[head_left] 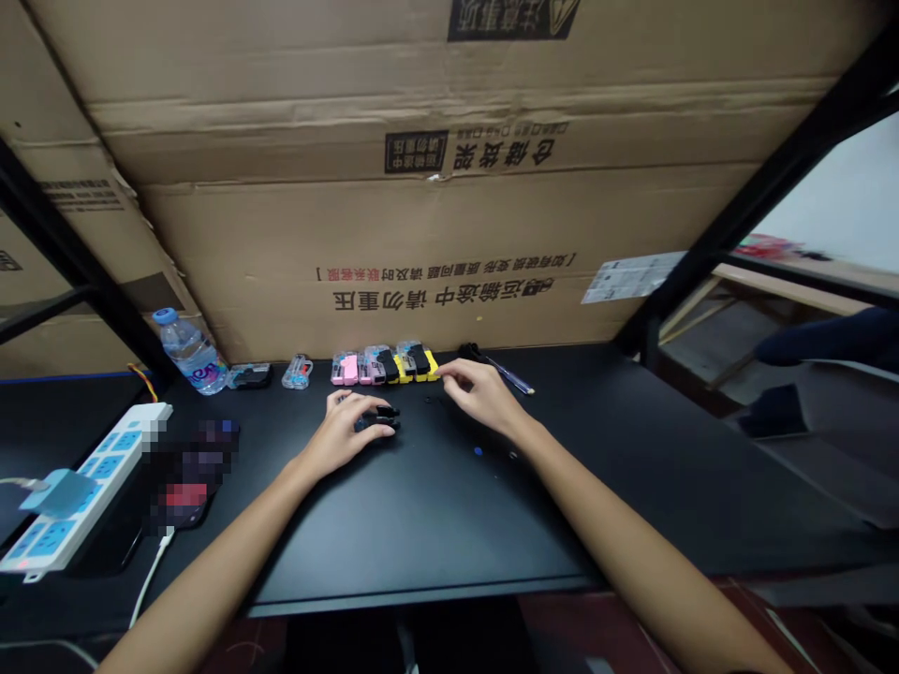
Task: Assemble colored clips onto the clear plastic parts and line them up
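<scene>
Centre of frame: left hand [347, 426] grips small black plastic part [385, 412], presumably steadying it. Right hand [484, 398], right of centre: fingertips drawn together, contents cannot tell. Blue disc [478, 451] nearby, likely for easy reach.

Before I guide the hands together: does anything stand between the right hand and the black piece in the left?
Nothing upright shows between the right hand and the black piece; only a tiny dark bit lies on the table there.
</scene>
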Available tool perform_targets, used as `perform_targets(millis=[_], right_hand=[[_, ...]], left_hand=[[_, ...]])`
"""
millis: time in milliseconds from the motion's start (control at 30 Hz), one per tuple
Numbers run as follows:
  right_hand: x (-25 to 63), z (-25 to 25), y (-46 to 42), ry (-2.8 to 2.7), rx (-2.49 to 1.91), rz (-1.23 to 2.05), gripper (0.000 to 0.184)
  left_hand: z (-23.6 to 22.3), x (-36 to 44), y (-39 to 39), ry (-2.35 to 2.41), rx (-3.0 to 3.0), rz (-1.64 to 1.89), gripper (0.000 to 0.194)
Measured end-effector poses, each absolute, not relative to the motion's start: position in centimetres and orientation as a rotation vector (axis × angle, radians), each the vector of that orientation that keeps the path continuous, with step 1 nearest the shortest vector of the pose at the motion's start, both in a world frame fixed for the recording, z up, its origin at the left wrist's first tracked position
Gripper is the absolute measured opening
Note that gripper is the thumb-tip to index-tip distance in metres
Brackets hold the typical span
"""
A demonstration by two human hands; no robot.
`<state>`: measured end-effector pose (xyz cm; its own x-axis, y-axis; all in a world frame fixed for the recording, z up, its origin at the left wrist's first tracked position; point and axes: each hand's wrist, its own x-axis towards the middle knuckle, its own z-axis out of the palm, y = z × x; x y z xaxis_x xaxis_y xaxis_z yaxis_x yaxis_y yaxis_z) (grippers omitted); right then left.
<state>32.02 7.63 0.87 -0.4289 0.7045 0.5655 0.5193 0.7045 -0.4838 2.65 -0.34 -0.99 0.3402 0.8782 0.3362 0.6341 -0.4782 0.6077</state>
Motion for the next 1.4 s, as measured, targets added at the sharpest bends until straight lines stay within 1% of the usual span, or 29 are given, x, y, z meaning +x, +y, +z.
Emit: perform_targets(millis=[133,267,567,700,900,1000,1067,1233,1300,1400], right_hand=[[32.2,0.5,8.1,-2.38,-1.004,0.345,0.032],[31.8,0.1,7.7,-2.509,-1.07,0.37,0.037],[31.0,-0.5,7.4,-2.511,-1.032,0.35,0.041],[31.2,-0.8,7.8,-2.502,-0.995,0.357,0.038],[31.1,-1.4,8.1,-2.458,-0.949,0.367,0.029],[31.6,-1.7,8.6,-2.381,-0.956,0.339,0.02],[32.7,-1.8,9.4,-2.284,-1.056,0.252,0.018],[37.9,-1.4,12.4,-1.958,-1.522,-0.032,0.026],[39.8,-1.4,13.2,-1.904,-1.726,-0.068,0.034],[41.6,-1.7,13.8,-1.92,-1.961,0.023,0.043]], left_hand=[[-0.4,2.7,-0.5,1.362,2.232,0.931,0.028],[-0.1,2.8,-0.6,1.37,2.212,0.93,0.027],[0.2,3.2,-1.0,1.378,2.223,0.94,0.028],[0.1,3.3,-1.1,1.378,2.235,0.939,0.027],[-0.2,3.1,-1.0,1.37,2.245,0.943,0.029],[-0.3,3.1,-0.9,1.375,2.252,0.949,0.03],[-0.4,3.0,-0.8,1.389,2.255,0.956,0.031],[-0.6,2.9,-0.7,1.417,2.246,0.967,0.034],[-0.8,2.8,-0.6,1.413,2.24,0.961,0.034],[-1.0,2.8,-0.4,1.405,2.238,0.954,0.033]])
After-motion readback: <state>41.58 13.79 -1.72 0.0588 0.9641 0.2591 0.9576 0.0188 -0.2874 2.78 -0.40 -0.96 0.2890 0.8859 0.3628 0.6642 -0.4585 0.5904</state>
